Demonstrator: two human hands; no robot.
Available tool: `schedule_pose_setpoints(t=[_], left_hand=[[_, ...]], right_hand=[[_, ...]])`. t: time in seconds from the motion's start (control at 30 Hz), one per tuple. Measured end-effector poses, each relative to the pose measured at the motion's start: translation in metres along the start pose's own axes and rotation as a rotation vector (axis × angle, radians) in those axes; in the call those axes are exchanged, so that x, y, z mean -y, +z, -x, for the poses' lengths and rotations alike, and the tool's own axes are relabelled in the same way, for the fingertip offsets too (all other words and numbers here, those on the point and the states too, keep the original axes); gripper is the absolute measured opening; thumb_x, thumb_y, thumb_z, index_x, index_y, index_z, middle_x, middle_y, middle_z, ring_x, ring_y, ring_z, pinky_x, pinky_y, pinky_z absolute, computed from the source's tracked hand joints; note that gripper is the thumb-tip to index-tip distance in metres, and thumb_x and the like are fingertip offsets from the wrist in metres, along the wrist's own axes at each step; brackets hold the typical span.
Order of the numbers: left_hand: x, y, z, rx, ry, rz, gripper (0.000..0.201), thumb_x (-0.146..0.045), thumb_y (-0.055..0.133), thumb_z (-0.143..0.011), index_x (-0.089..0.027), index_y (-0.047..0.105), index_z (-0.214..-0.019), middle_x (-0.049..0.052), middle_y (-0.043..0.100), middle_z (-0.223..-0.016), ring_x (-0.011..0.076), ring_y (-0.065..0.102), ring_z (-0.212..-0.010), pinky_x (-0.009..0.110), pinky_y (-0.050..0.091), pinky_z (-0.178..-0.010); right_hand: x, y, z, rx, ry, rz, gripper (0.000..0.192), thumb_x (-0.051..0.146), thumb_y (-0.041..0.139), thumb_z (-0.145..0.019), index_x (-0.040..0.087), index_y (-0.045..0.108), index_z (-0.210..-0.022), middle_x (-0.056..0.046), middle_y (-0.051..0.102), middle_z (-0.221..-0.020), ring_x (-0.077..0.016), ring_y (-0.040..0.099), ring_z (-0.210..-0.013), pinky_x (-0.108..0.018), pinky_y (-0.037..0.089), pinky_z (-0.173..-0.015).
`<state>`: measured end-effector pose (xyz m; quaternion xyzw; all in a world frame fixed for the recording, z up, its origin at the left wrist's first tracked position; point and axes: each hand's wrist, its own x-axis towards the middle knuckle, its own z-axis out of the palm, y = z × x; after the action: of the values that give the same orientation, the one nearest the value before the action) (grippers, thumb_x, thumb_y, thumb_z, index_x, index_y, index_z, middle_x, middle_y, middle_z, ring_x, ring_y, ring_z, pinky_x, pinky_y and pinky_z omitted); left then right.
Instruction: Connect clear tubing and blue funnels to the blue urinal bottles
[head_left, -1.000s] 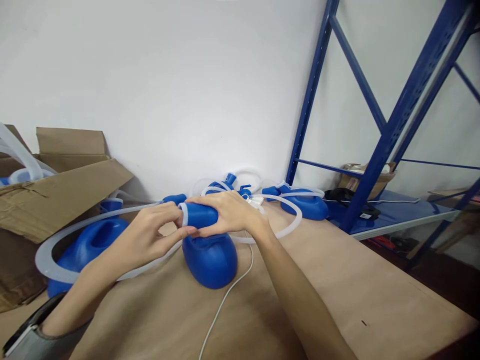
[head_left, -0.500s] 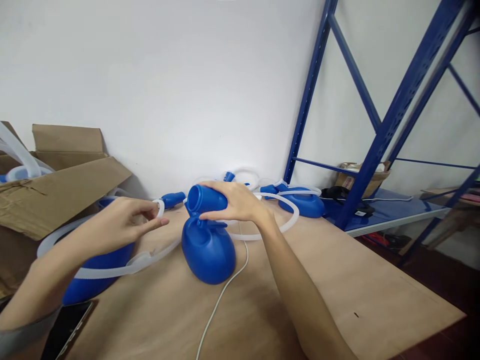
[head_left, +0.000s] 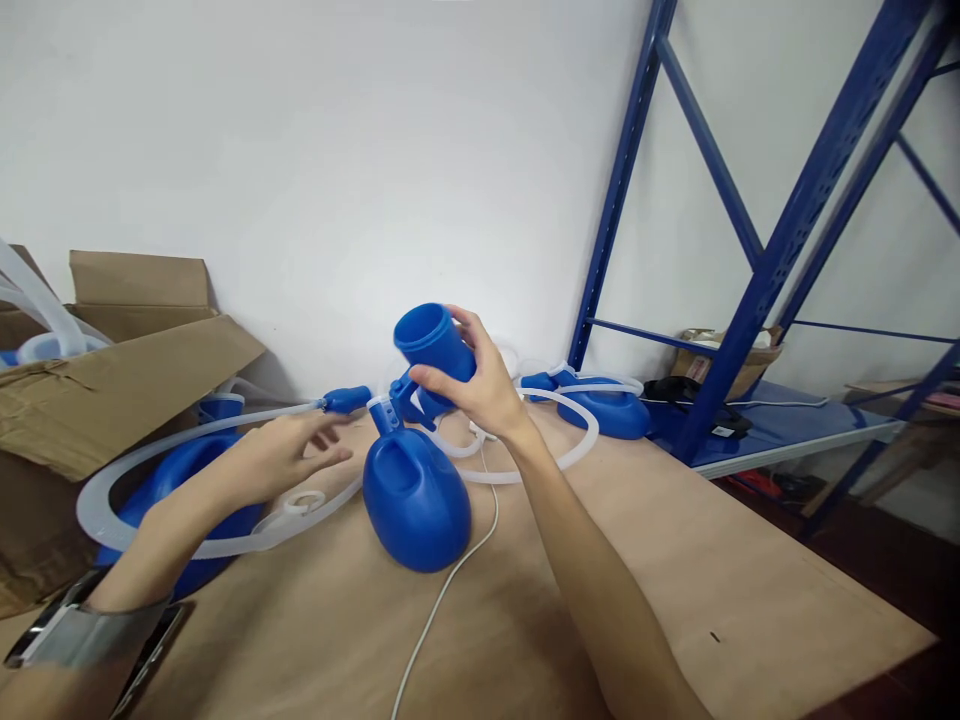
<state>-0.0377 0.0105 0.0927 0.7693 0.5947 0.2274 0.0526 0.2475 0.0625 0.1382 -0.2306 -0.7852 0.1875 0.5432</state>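
Observation:
My right hand (head_left: 487, 390) is closed around a blue cup-shaped funnel (head_left: 436, 342), whose wide mouth faces up and toward me. Just below it, a rounded blue plastic bottle (head_left: 416, 510) stands on the table, its short neck (head_left: 385, 413) uncovered. A small blue hinged part (head_left: 409, 395) sits beside that neck, partly behind the funnel. My left hand (head_left: 277, 455) hangs with fingers apart and nothing in them, above a translucent hose (head_left: 232, 546). Close under its fingers lies a white ring-shaped piece (head_left: 304, 502) by the hose.
Left of the table stands an open cardboard box (head_left: 135, 385) with hoses inside. Another blue bottle (head_left: 191, 465) is partly behind my left arm; a further one (head_left: 607, 408) lies back right. A white cable (head_left: 442, 595) crosses the tabletop. A blue metal rack (head_left: 750, 350) stands at right.
My right hand has raised the blue funnel off the bottle's top and turned its mouth upward. My left hand has let go of the white ring-shaped piece, which now rests lower by the hose.

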Motion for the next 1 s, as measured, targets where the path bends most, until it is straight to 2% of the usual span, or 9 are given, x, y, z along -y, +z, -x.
schedule_pose_setpoints(t=[0.07,0.17,0.3,0.4,0.53,0.63,0.73,0.87,1.0], left_hand=[[-0.023,-0.008,0.005,-0.068,0.044,0.282,0.076,-0.063,0.063,-0.085,-0.029,0.049,-0.151,0.012,0.073,-0.129,0.0306,0.073,-0.11,0.043,0.059,-0.095],[-0.055,-0.016,0.015,-0.182,0.033,0.486,0.087,-0.064,0.065,-0.084,-0.033,0.035,-0.159,0.013,0.069,-0.135,0.0317,0.075,-0.106,0.043,0.063,-0.089],[-0.077,-0.017,0.019,-0.255,-0.083,0.452,0.084,-0.06,0.083,-0.069,-0.029,0.054,-0.141,0.004,0.076,-0.102,0.0279,0.076,-0.079,0.037,0.063,-0.068],[-0.078,-0.021,0.015,-0.427,-0.15,0.637,0.065,-0.054,0.087,-0.066,-0.024,0.062,-0.118,0.003,0.074,-0.101,0.023,0.074,-0.08,0.031,0.062,-0.067],[-0.067,-0.031,0.011,-0.605,-0.207,1.009,0.041,-0.04,0.085,-0.07,-0.021,0.061,-0.096,-0.003,0.069,-0.086,0.0145,0.068,-0.068,0.023,0.058,-0.059],[-0.061,-0.035,0.013,-0.637,-0.201,1.05,0.034,-0.034,0.085,-0.072,-0.02,0.061,-0.091,-0.005,0.065,-0.079,0.0108,0.063,-0.063,0.019,0.056,-0.057],[-0.064,-0.035,0.015,-0.696,-0.193,0.994,0.031,-0.033,0.084,-0.074,-0.022,0.062,-0.092,-0.006,0.066,-0.08,0.0113,0.065,-0.069,0.018,0.055,-0.06],[-0.072,-0.033,0.018,-0.682,-0.161,0.936,0.033,-0.035,0.085,-0.073,-0.023,0.062,-0.095,-0.005,0.067,-0.083,0.0129,0.065,-0.071,0.019,0.055,-0.06],[-0.075,-0.031,0.018,-0.656,-0.177,0.957,0.035,-0.036,0.086,-0.072,-0.023,0.063,-0.096,-0.005,0.068,-0.084,0.0126,0.064,-0.069,0.017,0.052,-0.055]], right_hand=[[0.005,0.006,0.004,0.047,-0.01,0.068,0.087,0.063,0.083,-0.074,0.027,0.045,-0.143,-0.009,0.063,-0.132,-0.0283,0.065,-0.118,-0.042,0.054,-0.098],[0.009,0.02,0.011,0.175,-0.054,0.121,0.096,0.062,0.087,-0.07,0.028,0.039,-0.146,-0.01,0.061,-0.135,-0.0296,0.066,-0.116,-0.047,0.055,-0.097],[0.014,0.036,0.015,0.272,-0.256,0.133,0.102,0.057,0.089,-0.071,0.027,0.033,-0.15,-0.013,0.049,-0.149,-0.0309,0.055,-0.134,-0.048,0.052,-0.106],[0.021,0.033,0.014,0.129,-0.338,0.179,0.077,0.06,0.082,-0.078,0.024,0.048,-0.136,-0.012,0.055,-0.141,-0.0289,0.054,-0.134,-0.045,0.048,-0.111],[0.028,0.018,0.011,-0.088,-0.264,0.279,0.036,0.058,0.062,-0.097,0.022,0.063,-0.099,-0.007,0.068,-0.105,-0.0229,0.064,-0.104,-0.038,0.05,-0.098],[0.027,0.012,0.01,-0.052,-0.179,0.38,0.046,0.062,0.059,-0.097,0.02,0.064,-0.079,-0.006,0.069,-0.087,-0.0224,0.065,-0.089,-0.037,0.05,-0.088],[0.018,0.016,0.009,0.146,0.099,0.269,0.064,0.072,0.047,-0.099,0.019,0.061,-0.065,-0.003,0.062,-0.065,-0.0185,0.065,-0.067,-0.034,0.051,-0.075],[-0.005,0.034,0.006,0.395,0.401,-0.177,0.063,0.075,0.038,-0.1,0.019,0.067,-0.108,-0.007,0.073,-0.091,-0.0182,0.072,-0.07,-0.031,0.056,-0.066],[-0.032,0.056,0.005,0.434,0.418,-0.565,0.051,0.067,0.047,-0.101,0.025,0.058,-0.127,-0.009,0.07,-0.116,-0.0193,0.075,-0.09,-0.027,0.059,-0.065]])
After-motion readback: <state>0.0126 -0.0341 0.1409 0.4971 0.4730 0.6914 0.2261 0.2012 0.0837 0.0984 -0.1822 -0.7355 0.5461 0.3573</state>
